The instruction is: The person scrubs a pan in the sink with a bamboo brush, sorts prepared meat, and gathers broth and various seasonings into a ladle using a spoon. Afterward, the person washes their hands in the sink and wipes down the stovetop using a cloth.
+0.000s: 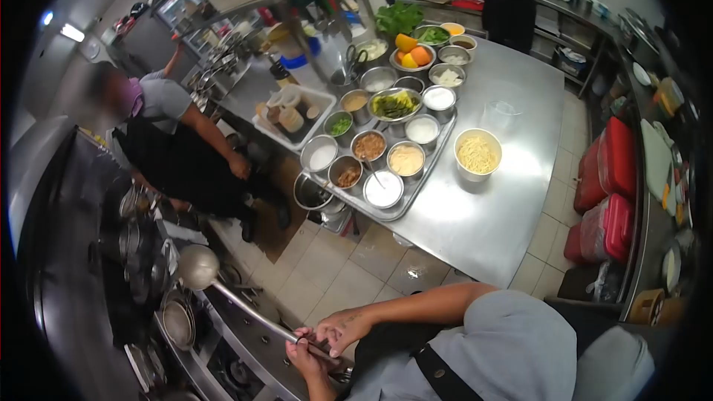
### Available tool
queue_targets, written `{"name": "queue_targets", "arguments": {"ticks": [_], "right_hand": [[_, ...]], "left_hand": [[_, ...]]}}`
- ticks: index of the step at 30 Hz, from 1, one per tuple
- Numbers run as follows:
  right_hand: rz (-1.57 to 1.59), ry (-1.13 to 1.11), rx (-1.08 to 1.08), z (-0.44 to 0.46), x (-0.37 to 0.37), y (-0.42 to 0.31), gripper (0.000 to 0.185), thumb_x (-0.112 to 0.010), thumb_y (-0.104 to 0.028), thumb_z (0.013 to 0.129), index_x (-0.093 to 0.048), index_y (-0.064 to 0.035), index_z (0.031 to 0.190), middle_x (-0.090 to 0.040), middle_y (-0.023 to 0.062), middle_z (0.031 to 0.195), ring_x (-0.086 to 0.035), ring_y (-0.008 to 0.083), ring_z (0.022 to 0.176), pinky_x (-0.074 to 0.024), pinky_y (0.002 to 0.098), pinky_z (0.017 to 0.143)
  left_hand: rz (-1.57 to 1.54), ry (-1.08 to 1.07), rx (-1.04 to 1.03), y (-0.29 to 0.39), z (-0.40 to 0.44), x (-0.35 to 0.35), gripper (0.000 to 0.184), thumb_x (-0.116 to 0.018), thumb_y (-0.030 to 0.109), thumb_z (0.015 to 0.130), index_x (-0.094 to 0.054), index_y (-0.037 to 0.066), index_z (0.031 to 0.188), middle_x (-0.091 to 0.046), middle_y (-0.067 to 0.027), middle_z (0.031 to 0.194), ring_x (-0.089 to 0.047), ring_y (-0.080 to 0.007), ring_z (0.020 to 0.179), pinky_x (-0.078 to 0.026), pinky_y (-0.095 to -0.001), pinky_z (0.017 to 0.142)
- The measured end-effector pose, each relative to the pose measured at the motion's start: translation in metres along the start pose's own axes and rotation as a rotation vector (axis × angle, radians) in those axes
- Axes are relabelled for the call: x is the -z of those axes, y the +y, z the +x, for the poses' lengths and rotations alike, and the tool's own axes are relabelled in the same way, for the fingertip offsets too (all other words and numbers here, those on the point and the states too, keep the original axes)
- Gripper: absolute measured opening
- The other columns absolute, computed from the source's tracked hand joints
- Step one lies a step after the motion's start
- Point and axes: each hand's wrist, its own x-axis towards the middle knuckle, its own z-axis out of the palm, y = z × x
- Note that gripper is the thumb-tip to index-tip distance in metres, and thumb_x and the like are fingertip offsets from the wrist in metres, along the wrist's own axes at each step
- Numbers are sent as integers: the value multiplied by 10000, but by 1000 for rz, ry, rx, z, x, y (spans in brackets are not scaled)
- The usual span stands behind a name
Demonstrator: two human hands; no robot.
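Interior of a commercial-style kitchen.
Indicators: steel worktable (pixel 512 178), tray (pixel 433 171) of food containers (pixel 383 190), stove burners (pixel 236 375), stacked pans (pixel 178 324), tiled floor (pixel 316 263), and a co-worker (pixel 169 96) in a dark apron (pixel 167 160).

Bright overall; ceiling lights (pixel 73 33) glow white at upper left, and glare whitens the steel table (pixel 486 215). Edges bend and darken to black; distant shelves look soft.

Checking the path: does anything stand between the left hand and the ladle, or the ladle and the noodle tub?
Nothing visible: the left hand grips the ladle. Towards the noodle tub, the tray and its tins lie between.
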Motion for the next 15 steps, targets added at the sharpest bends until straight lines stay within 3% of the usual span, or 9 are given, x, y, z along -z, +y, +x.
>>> {"name": "queue_targets", "arguments": {"ticks": [1,4,5,8,11,13,15], "right_hand": [[-5,19,-3,-9,10,2,550,-726,-331,775,-498,-15,1164,-608,87,882,-583,152,841,-473,307,739],[-211,300,-94,-37,43,12,545,-701,-417,801,-541,-14,1131,-630,68,881,-591,145,810,-481,292,718],[-224,379,-129,-46,53,20,524,-698,-420,802,-557,-18,1108,-633,62,874,-593,143,806,-483,289,716],[-261,724,-198,-72,71,54,361,-696,-376,795,-611,-86,992,-632,31,823,-590,144,763,-481,296,657],[-220,1037,-279,-105,73,0,224,-674,-281,814,-628,-87,916,-633,16,782,-576,121,710,-465,265,606],[-210,1254,-156,-115,83,8,214,-667,-242,812,-626,-66,927,-626,21,757,-570,124,680,-466,261,609],[-278,1613,-168,-117,91,-25,264,-672,-244,808,-613,-52,979,-604,27,725,-560,138,648,-462,277,603]], "left_hand": [[-6,-18,6,-6,12,10,212,-618,133,787,-518,23,937,-588,-113,927,-577,-229,898,-483,-368,809],[-65,37,401,-42,59,65,105,-533,133,820,-554,37,856,-602,-87,837,-601,-243,838,-530,-411,677],[-63,22,417,-55,74,70,105,-533,133,820,-554,37,856,-602,-87,837,-601,-243,838,-530,-411,677],[-7,32,797,-89,102,106,134,-539,191,828,-572,61,821,-621,-80,834,-605,-248,830,-514,-452,743],[-64,30,925,-100,122,105,145,-560,210,812,-561,67,783,-605,-66,774,-609,-245,791,-510,-434,745],[-63,6,976,-93,132,92,139,-562,204,805,-557,68,773,-597,-65,761,-607,-243,781,-512,-428,737],[-23,-28,1033,-89,146,87,126,-567,182,790,-547,65,749,-579,-68,732,-604,-242,742,-517,-418,716]]}}
